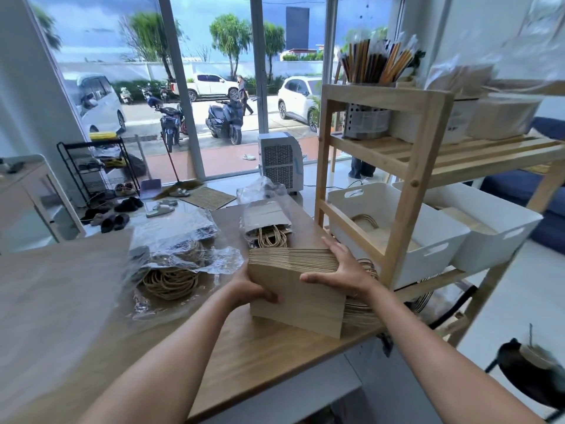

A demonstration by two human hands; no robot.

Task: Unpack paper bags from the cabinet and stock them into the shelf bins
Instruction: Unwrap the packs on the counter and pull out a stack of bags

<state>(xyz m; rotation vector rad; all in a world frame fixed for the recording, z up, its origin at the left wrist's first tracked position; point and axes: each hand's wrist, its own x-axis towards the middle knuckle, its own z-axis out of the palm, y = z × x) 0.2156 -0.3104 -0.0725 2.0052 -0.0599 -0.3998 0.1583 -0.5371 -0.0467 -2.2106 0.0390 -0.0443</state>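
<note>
Both hands clamp the stack of brown paper bags [293, 286] on the wooden worktop [244, 356]. Left hand [249, 286] grips its near-left side, right hand [342, 267] fingers wrap the right edge. White bins [428, 255] sit just right.

no legible text, labels or numbers anywhere
</note>
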